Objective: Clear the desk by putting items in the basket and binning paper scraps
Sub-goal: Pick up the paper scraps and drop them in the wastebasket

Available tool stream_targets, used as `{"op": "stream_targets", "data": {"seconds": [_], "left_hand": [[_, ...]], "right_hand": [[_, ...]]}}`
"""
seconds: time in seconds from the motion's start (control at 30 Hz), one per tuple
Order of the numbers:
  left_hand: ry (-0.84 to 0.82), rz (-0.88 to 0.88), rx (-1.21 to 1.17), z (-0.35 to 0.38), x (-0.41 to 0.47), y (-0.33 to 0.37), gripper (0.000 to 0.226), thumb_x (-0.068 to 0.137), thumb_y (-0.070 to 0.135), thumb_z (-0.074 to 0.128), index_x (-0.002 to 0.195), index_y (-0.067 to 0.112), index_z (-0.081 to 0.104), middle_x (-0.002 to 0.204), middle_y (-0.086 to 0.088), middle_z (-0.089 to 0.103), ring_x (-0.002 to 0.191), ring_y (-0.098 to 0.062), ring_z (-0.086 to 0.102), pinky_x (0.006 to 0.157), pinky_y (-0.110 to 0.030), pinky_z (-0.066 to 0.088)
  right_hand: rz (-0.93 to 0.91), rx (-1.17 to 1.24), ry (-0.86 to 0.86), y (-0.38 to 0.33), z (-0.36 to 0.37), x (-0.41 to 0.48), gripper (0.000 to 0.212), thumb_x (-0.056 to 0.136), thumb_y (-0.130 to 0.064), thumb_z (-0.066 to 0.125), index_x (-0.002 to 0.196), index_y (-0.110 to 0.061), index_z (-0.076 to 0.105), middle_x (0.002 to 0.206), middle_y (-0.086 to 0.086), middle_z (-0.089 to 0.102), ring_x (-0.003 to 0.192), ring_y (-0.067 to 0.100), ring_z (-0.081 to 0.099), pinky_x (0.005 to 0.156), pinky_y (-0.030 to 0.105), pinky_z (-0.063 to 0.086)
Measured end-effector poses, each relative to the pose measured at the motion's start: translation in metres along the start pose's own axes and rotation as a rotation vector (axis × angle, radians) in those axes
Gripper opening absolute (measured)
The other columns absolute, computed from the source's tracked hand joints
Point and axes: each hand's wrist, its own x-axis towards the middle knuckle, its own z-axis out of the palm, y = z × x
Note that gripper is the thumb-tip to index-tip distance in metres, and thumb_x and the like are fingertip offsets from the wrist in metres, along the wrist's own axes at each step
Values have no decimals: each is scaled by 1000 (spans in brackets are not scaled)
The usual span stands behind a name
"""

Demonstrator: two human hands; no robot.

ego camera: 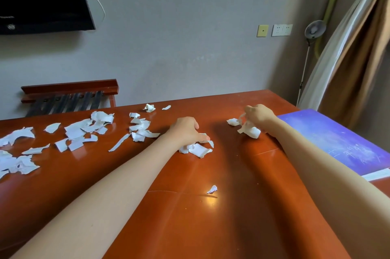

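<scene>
Lone scrap [212,189] apart; wads [198,150] within left fingers [205,138] and right fingers [250,110]

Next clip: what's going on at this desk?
A person is gathering torn paper off a reddish wooden desk. The left hand grips a small pile near the middle; the right hand grips another wad farther right. Many more scraps lie across the desk's left side. No bin is in view.

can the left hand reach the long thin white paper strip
Probably yes: the long thin white paper strip lies flat near the left hand, only loose torn paper between, though that hand grips crumpled white scraps.
</scene>
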Motion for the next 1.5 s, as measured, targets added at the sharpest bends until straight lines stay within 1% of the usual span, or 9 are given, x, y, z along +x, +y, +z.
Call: {"op": "stream_targets", "data": {"seconds": [0.23,0.4,0.5,0.67,0.83,1.07,1.23,1.4,1.5], "left_hand": [[-66,34,-23,-1,-2,6,27,91,29,58,105,9,70,98,-6,66,61,-12,53,60,-22,47],[-27,47,-122,-11,-3,4,7,95,19,48,92,18,54,97,-3,64,75,-13,56,64,-26,49],[14,64,-186,-20,-4,2,9,94,13,45,94,18,53,93,1,58,71,-15,53,52,-23,44],[-92,95,-93,-29,-17,0,22,91,43,53,96,22,56,105,4,52,66,-15,57,42,-19,41],[-275,162,96,-24,-29,-5,55,75,54,68,122,27,53,128,3,50,104,-18,52,62,-21,45],[-252,145,131,-17,-31,-2,35,78,46,70,94,16,62,90,0,59,84,-14,53,59,-19,38],[-239,138,69,-15,-34,1,31,84,17,59,59,17,41,66,0,41,62,-11,38,52,-21,29],[-284,134,-123,-26,-46,4,25,81,3,57,71,23,45,76,2,50,82,-23,50,60,-29,45],[-436,208,-96,-28,-58,3,40,83,-3,43,88,36,53,85,1,56,84,-18,49,78,-38,48]], "right_hand": [[-30,-157,82,-1,16,6,26,84,-38,54,85,-12,56,84,5,57,82,26,51,62,27,39],[-86,-272,-14,-1,24,10,34,82,-39,64,99,-11,57,95,8,60,85,26,53,67,28,42],[-23,-195,-73,-7,24,10,28,81,-31,67,73,-8,52,72,6,54,63,20,50,49,24,36],[-32,-220,-52,-8,23,5,33,81,-28,64,61,-10,45,59,3,45,52,16,42,44,24,29],[-77,-175,-35,-9,16,-5,36,85,-21,54,51,-13,48,54,-2,50,51,14,39,47,24,30],[-144,-417,-56,-9,-14,-21,32,89,-23,56,67,-14,36,77,7,51,56,20,40,49,23,30],[-49,-334,14,4,-8,-17,30,91,-26,52,66,-12,47,79,8,51,80,26,47,58,27,36],[-9,-603,-160,6,0,-23,39,84,-51,57,118,-32,53,64,0,42,67,18,46,66,23,44],[9,-558,-132,8,5,-23,33,77,-38,69,98,-13,63,54,0,42,48,14,41,47,21,35]]}}
